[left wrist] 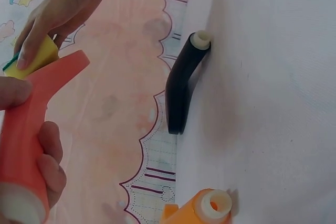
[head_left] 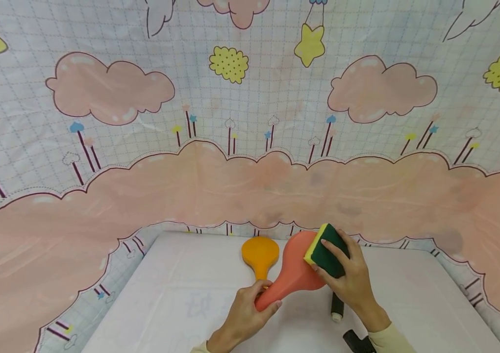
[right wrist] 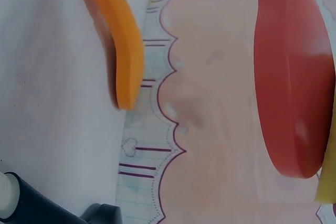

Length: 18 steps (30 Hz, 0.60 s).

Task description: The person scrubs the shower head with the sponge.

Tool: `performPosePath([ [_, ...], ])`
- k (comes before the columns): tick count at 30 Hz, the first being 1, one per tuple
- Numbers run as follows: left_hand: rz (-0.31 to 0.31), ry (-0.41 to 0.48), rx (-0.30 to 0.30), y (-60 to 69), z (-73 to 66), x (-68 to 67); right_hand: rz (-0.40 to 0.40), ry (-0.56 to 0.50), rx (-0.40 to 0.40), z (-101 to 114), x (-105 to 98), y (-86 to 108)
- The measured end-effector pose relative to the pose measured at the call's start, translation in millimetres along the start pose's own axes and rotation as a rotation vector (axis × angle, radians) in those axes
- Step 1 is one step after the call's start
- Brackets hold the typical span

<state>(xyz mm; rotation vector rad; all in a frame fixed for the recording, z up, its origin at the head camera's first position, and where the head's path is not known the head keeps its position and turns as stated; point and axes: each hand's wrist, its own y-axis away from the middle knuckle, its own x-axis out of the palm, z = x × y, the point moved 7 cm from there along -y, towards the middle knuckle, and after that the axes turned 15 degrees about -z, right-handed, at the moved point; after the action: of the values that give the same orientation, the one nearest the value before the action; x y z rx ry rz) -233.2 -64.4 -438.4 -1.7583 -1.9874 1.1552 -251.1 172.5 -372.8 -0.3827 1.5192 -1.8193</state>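
Observation:
My left hand grips the handle of a coral-red, paddle-shaped shower head, tilted up to the right. Its pale end shows below the fingers in the left wrist view. My right hand holds a yellow and green scouring sponge by its edges. The yellow side lies against the broad head of the coral shower head. Behind my left hand, an orange shower head lies on the white tabletop. A black shower head with a pale hollow end lies below the coral one, largely hidden in the head view.
The white tabletop runs back to a wall cloth printed with clouds and stars. A small black piece, partly cut off, lies near the front beside my right sleeve.

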Motion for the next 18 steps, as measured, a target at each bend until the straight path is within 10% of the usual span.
performPosePath([
  [18, 0.034, -0.027, -0.109, -7.7, -0.6, 8.0, -0.002, -0.037, -0.161, 41, 10, 6.8],
])
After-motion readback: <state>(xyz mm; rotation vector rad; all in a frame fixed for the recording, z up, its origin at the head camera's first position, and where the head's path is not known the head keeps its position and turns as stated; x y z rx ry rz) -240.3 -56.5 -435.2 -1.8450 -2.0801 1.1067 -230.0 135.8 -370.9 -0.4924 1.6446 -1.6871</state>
